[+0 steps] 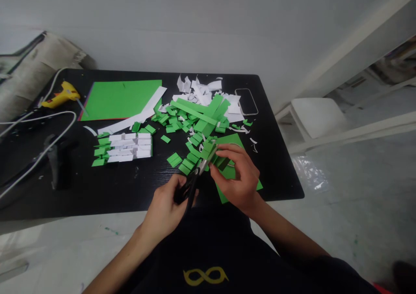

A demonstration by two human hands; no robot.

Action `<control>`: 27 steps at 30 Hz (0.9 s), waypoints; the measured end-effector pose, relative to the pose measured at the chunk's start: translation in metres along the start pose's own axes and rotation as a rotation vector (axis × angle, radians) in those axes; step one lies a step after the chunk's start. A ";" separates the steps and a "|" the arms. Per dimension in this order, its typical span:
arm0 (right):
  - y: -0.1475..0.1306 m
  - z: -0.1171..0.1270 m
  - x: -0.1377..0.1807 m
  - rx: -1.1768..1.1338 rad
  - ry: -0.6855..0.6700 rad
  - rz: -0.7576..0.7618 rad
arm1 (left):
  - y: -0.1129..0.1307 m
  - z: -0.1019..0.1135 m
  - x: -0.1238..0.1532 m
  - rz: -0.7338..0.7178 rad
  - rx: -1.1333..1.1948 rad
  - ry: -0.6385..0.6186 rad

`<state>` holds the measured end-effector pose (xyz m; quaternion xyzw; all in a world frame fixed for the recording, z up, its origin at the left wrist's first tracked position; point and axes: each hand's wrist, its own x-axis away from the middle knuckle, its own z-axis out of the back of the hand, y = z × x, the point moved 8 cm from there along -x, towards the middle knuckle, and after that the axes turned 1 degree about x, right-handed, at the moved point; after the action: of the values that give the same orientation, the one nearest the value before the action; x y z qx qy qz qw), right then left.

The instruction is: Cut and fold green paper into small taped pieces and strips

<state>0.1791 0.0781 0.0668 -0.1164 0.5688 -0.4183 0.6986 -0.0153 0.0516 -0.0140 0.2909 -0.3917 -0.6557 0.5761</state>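
Black-handled scissors (191, 182) are gripped in my left hand (167, 205), their blades pointing away and to the right. A small green paper strip (209, 149) is pinched in my right hand (238, 175), with the blades against it. Below that hand lies a larger green sheet (240, 144) on the table, partly covered by it. Folded green paper pieces (186, 166) lie just beyond the scissors. To the left, a block of folded white and green pieces (130, 148) rests on the table.
On the black table (156, 198) are green sheets (123, 99), a long white strip (136, 116), white scraps (204, 90) and a phone (246, 101). A yellow glue gun (63, 95) with a white cable lies left, near a dark tool (54, 162). A white stool (318, 116) stands right.
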 end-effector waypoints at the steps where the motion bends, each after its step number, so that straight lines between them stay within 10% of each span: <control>1: 0.000 0.000 0.000 0.002 0.000 0.001 | 0.000 0.000 0.000 -0.002 0.000 0.003; 27: -0.001 0.000 0.000 0.016 0.001 -0.009 | 0.003 -0.001 0.000 0.005 -0.003 0.005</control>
<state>0.1787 0.0778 0.0679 -0.1132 0.5652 -0.4260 0.6973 -0.0128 0.0512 -0.0119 0.2908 -0.3902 -0.6542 0.5790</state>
